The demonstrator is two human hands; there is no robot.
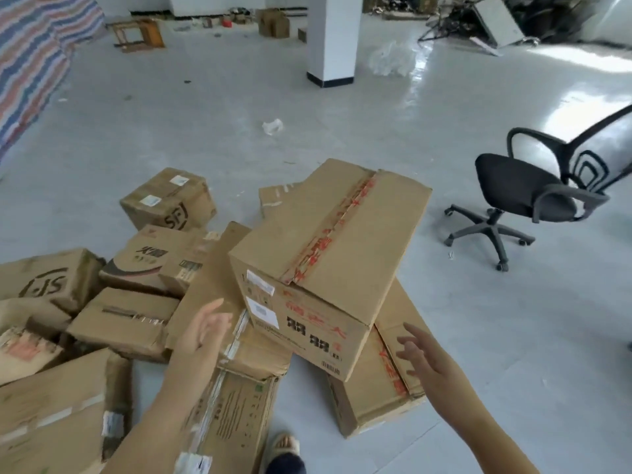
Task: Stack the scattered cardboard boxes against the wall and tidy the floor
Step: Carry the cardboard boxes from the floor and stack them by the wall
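Observation:
A large cardboard box with red tape (328,254) sits tilted on top of other boxes in the middle of the view. Under it lies a second red-taped box (383,381). My left hand (205,328) hovers just left of the top box's near corner, fingers straight and holding nothing. To the right of that box's near end is my right hand (422,354), with its fingers spread and not touching the cardboard. Several more boxes lie scattered to the left, among them an SF-marked box (167,200) and a long box (232,401) beneath my left forearm.
A black office chair (523,196) stands on the pale floor to the right. A white pillar (333,35) rises behind the pile, with plastic wrap (390,59) and a scrap of litter (273,126) on the floor. A striped tarp (30,56) hangs at far left.

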